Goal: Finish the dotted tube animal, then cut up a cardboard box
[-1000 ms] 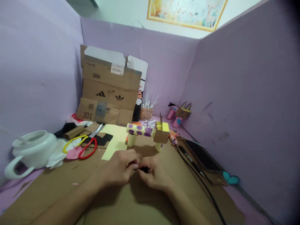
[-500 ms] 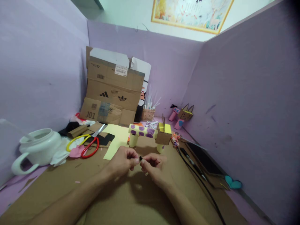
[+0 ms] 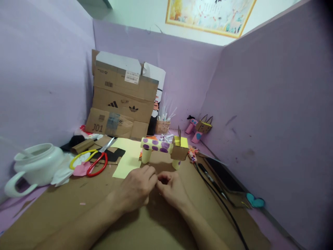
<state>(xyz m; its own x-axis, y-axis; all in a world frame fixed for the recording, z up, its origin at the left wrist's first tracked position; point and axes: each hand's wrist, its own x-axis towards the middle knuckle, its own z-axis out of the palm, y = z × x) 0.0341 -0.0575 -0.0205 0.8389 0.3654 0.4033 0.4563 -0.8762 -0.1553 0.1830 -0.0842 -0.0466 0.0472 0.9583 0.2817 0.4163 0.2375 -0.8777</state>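
My left hand is closed, its knuckles turned up and its fingertips brought against those of my right hand. The thumb and fingers of the right hand are pinched together. A small black piece showed between both sets of fingertips half a second ago; the fingers now hide it. Just beyond the hands stands a paper animal figure. Its body is a yellow tube with purple spots, and its head is a cardboard box with yellow on top and two thin upright strips. Yellow tube legs hold it up.
Left are scissors with red and yellow handles, yellow paper and a white teapot. A flattened carton leans behind. Right are a pen, black cable, dark tablet-like panel and pink animal figure.
My left hand has rolled over so its knuckles face up, covering the small black piece that showed between the fingertips. The whole view has shifted slightly.
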